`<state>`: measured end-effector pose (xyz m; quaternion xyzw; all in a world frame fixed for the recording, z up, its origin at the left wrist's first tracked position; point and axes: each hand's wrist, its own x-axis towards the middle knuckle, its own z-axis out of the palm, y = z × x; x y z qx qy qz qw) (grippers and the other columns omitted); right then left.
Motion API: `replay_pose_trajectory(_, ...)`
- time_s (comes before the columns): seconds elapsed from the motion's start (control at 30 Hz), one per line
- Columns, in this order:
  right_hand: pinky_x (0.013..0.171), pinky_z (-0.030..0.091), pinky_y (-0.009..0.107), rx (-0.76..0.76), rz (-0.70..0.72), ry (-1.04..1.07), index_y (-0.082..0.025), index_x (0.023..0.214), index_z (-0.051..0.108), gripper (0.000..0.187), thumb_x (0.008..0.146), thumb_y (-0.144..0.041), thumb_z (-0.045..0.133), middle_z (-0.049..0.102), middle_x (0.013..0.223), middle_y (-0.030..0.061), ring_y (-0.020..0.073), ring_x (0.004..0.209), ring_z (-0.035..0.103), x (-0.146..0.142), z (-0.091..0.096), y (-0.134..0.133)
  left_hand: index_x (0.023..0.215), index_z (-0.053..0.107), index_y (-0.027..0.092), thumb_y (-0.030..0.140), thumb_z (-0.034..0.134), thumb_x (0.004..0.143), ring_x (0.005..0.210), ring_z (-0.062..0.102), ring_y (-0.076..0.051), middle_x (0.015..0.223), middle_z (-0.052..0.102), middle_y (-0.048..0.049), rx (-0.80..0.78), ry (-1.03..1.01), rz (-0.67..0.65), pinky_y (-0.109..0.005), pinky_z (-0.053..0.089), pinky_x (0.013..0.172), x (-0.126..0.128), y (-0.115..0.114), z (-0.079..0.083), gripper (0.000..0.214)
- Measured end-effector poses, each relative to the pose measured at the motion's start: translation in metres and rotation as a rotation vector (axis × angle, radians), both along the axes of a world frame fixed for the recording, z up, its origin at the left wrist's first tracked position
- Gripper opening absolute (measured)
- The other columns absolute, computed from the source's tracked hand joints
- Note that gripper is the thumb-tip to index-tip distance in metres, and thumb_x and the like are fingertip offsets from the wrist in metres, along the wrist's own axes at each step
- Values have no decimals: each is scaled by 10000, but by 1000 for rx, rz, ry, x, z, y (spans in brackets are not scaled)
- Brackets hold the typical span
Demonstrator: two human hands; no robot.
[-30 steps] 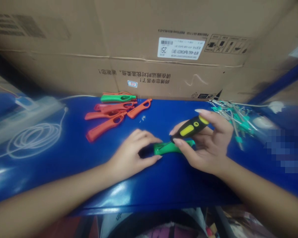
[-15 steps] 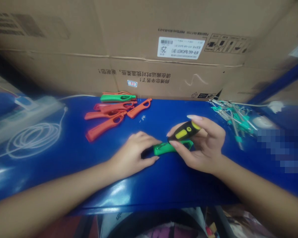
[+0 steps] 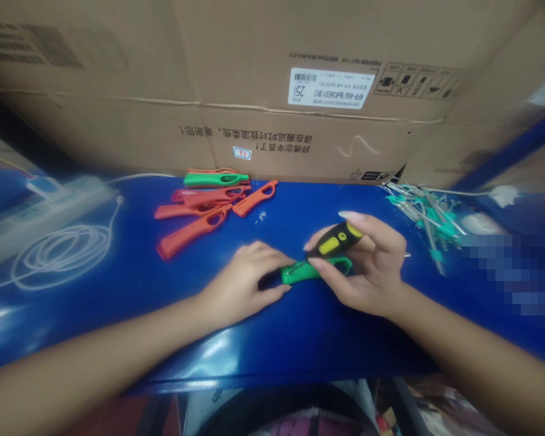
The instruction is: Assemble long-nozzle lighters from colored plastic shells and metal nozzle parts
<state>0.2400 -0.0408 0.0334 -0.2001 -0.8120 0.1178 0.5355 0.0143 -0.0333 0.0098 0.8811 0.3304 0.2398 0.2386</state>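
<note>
My left hand (image 3: 249,278) grips one end of a green plastic lighter casing (image 3: 302,272) between thumb and fingers, low over the blue table. In my right hand (image 3: 372,260) is a screwdriver (image 3: 333,242) with a black and yellow handle, held tilted. Its lower end meets the casing near the middle; the shaft is short and its tip is hard to make out. Past my right fingers the casing's ring-shaped end shows. Left of my hands lie several orange casings (image 3: 193,231) and a green casing (image 3: 215,180) in a loose pile.
Tiny pale pieces, likely screws (image 3: 261,216), lie beyond my hands. Metal rods with teal parts (image 3: 436,218) are heaped at the right. A coiled white cable (image 3: 61,257) and a power strip (image 3: 68,209) occupy the left. A cardboard box (image 3: 236,72) walls off the back.
My right hand and the screwdriver have shifted very slightly left. A small metal piece now shows just right of that hand. My left hand and the green casing stay in place.
</note>
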Motion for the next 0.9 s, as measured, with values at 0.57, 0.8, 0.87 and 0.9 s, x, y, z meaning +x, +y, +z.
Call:
replay_pose_trajectory(0.57, 695, 673, 327, 7, 6, 22, -288, 1522, 319, 856, 815, 18, 693, 597, 1268, 108, 186, 908, 715, -1, -1, 1, 1249, 651, 245, 285, 698, 912, 1097, 588, -235, 1187, 715, -30, 8, -5, -11, -416, 450, 954, 0, 1, -2, 343)
replay_pose_trajectory(0.8, 675, 669, 335, 16, -15, -1, -306, 1519, 318, 842, 828, -6, 694, 635, 1218, 100, 193, 874, 717, 0, 1, 0, 1230, 656, 239, 275, 695, 913, 1086, 594, -238, 1173, 719, -40, 9, -15, -17, -416, 453, 951, 0, 0, -2, 321)
replay_pose_trajectory(0.87, 678, 665, 331, 23, -11, -1, -290, 1519, 322, 852, 816, 7, 699, 650, 1174, 98, 196, 877, 716, 0, 1, 1, 1214, 659, 235, 276, 694, 913, 1082, 597, -241, 1166, 721, -43, 11, -12, -17, -417, 454, 948, 0, 0, -1, 305)
replay_pose_trajectory(0.9, 682, 663, 332, 28, -9, -1, -285, 1519, 323, 855, 812, 9, 702, 656, 1159, 98, 198, 884, 716, 0, 1, 1, 1206, 661, 233, 274, 694, 913, 1078, 598, -241, 1162, 722, -43, 12, -12, -19, -416, 455, 947, 0, 0, -1, 298)
